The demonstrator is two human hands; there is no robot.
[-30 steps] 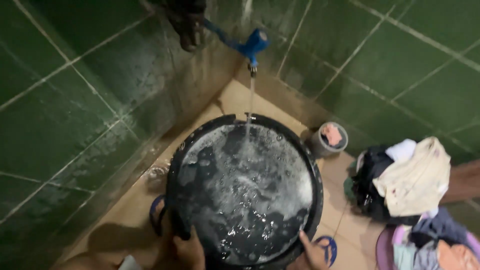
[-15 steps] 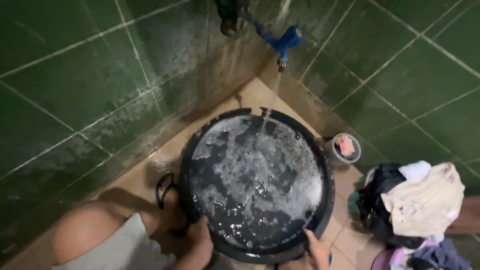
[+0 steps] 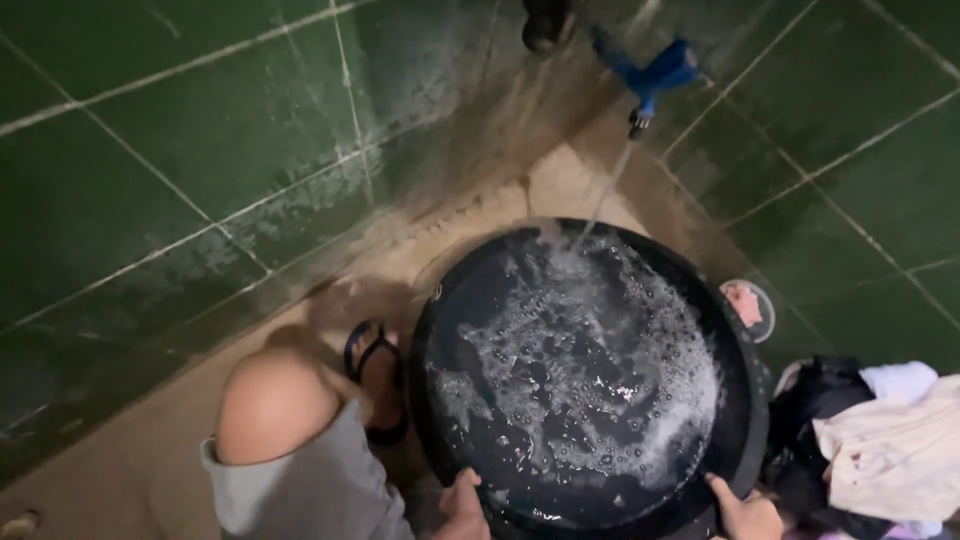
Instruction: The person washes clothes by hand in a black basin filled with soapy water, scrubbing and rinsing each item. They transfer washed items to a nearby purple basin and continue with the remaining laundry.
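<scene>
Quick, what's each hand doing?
Left hand: closed on the near rim of the round black plastic water basin.
Right hand: gripping that rim too.

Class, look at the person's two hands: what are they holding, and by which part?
Both the left hand and right hand grip the black basin of soapy water by its near rim.
</scene>
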